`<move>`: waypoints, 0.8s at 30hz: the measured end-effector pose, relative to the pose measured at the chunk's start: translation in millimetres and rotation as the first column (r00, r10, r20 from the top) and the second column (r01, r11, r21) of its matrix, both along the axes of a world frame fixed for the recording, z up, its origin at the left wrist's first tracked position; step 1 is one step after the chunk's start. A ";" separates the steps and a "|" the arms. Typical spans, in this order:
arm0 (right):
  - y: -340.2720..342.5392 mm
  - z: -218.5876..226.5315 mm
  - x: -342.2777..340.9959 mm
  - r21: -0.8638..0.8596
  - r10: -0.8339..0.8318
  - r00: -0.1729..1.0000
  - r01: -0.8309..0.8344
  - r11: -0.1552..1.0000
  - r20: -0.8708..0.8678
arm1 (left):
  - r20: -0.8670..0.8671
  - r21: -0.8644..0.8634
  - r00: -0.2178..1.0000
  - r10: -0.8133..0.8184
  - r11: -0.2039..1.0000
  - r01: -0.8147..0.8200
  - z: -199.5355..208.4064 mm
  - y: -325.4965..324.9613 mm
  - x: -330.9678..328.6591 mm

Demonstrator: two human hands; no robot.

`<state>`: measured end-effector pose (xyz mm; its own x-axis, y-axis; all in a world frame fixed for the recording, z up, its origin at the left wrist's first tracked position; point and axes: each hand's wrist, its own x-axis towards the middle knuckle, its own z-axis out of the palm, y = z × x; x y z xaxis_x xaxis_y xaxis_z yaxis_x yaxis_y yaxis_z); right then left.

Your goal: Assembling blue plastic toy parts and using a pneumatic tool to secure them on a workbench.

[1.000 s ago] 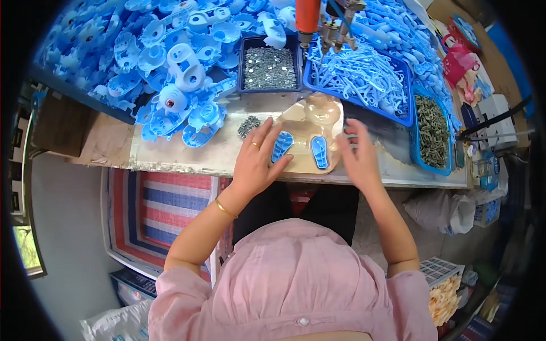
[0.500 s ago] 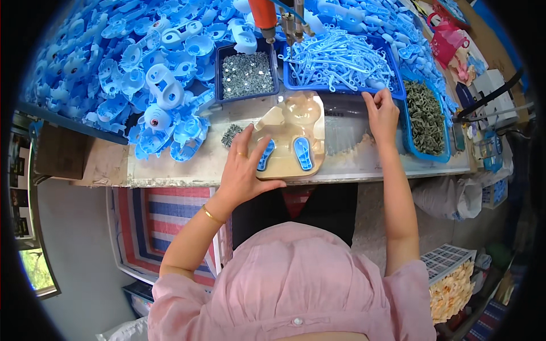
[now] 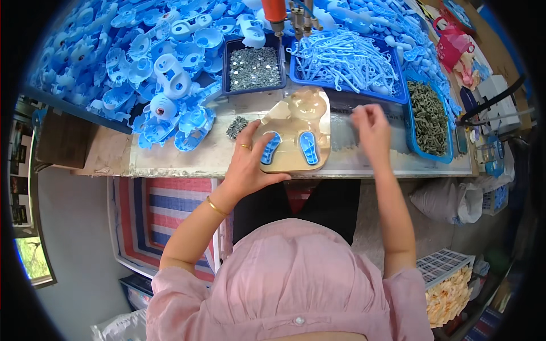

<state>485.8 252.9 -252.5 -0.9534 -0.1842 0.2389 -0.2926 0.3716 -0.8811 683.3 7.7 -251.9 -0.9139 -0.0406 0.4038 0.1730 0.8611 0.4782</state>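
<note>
A tan, glossy holding block (image 3: 290,162) with moulded hollows lies at the table's front edge. Two small blue foot-shaped plastic parts, the left one (image 3: 270,149) and the right one (image 3: 307,148), sit in its hollows. My left hand (image 3: 245,162) rests over the block's left side, fingers apart, thumb stretched along the front edge, fingertips beside the left part. To the right of the block, my right hand (image 3: 373,133) hovers above the table with its fingers drawn together. Whatever they may hold is too small or blurred to make out.
Behind the block stand a dark tray of small metal pieces (image 3: 254,67) and a blue tray of light-blue rods (image 3: 347,62). A basket of dark metal parts (image 3: 427,119) is at right. Blue shells (image 3: 170,79) heap at left. An orange-topped tool (image 3: 275,14) hangs overhead.
My right hand has come from the front rim of the rod tray toward me and slightly left. My left hand stays at the block, its fingers a little lower over the left part.
</note>
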 end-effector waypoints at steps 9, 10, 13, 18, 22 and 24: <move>-16.4 10.5 74.3 -0.005 0.141 0.971 -0.142 0.990 0.192 | -0.025 0.058 1.000 0.003 0.998 -0.001 -1.6 10.1 11.6; -13.9 12.7 64.5 0.094 0.134 0.979 -0.149 0.984 0.153 | 0.005 0.056 1.000 0.010 0.998 -0.011 3.1 8.5 13.2; 1.2 21.8 4.5 0.106 -0.070 0.991 0.082 0.991 -0.111 | -0.062 -0.041 0.997 0.034 0.998 -0.037 34.9 8.7 -3.4; -5.9 34.2 -44.7 0.343 0.012 0.935 0.117 0.932 -0.354 | -0.261 -0.068 0.963 -0.073 0.996 0.057 58.7 14.8 -89.6; -9.8 33.4 -48.6 0.360 -0.006 0.936 0.141 0.922 -0.352 | -0.004 -0.154 0.998 -0.069 0.986 0.067 43.1 15.8 -167.5; -12.8 31.6 -53.5 0.343 -0.001 0.933 0.134 0.930 -0.361 | 0.015 -0.255 0.992 -0.125 0.959 0.125 37.7 8.8 -185.7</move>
<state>432.3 240.1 -220.8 -0.8337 -0.2579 0.4883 -0.5184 0.6703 -0.5310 497.6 16.5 -214.2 -0.9048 0.1784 0.3867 0.2873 0.9259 0.2451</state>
